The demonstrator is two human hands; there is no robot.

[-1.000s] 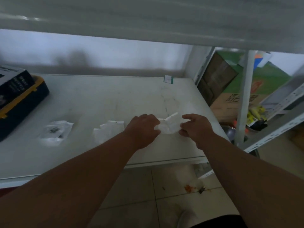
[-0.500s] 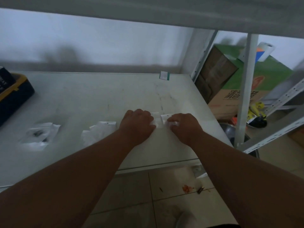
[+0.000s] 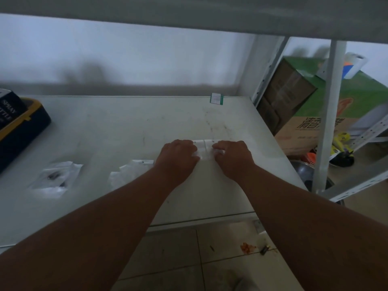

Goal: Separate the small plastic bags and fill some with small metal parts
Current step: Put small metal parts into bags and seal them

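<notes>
A joined strip of small clear plastic bags (image 3: 204, 148) lies flat on the white table (image 3: 126, 127). My left hand (image 3: 178, 156) holds its left end with curled fingers and my right hand (image 3: 233, 156) holds its right end; the seam between two bags shows between them. To the left lies a loose pile of empty bags (image 3: 130, 173). Farther left is a bag with small dark metal parts (image 3: 54, 179) inside.
A dark blue and yellow case (image 3: 23, 131) with a black box (image 3: 8, 108) on it sits at the left edge. A green label (image 3: 216, 99) lies at the back. Right of the table are a shelf post (image 3: 329, 114), a cardboard box (image 3: 304, 114) and a metal bowl (image 3: 302, 171).
Both hands have lowered the strip of bags from just above the table onto its surface and moved closer together. The view has shifted slightly right.
</notes>
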